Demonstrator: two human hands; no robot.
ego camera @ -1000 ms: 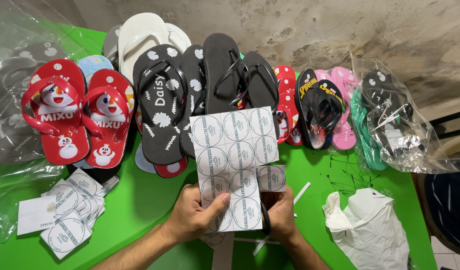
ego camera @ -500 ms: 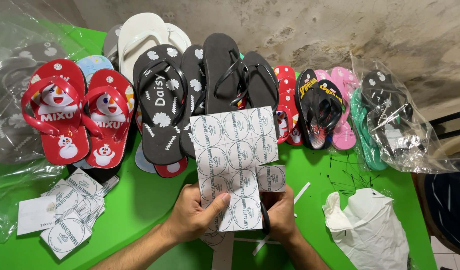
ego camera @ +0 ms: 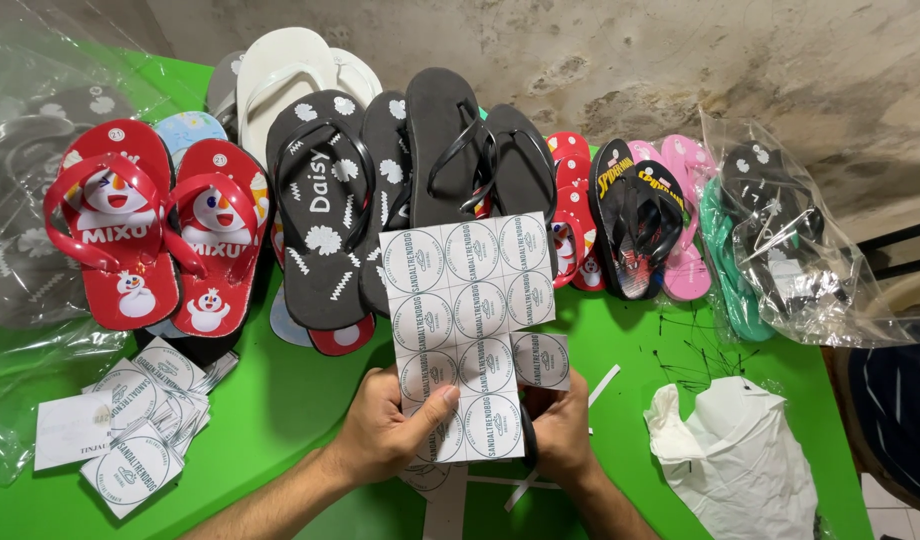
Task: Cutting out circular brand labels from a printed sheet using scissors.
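A white sheet of round printed stickers [ego camera: 470, 320] stands upright over the green table [ego camera: 280, 400]. My left hand [ego camera: 392, 428] grips its lower left edge, thumb on the front. On the lower right, my right hand [ego camera: 560, 432] sits behind the sheet and touches it, with one sticker square sticking out beside it. Something dark lies behind my right hand, mostly hidden. Paper strips lie under my wrists.
Rows of flip-flops lie at the back: a red pair with snowmen [ego camera: 145, 235], black ones [ego camera: 325, 210], white ones [ego camera: 280, 75], pink ones [ego camera: 685, 215]. A pile of cut stickers [ego camera: 140, 420] lies left. A bagged pair [ego camera: 790, 245] and a white plastic bag [ego camera: 740, 455] lie right.
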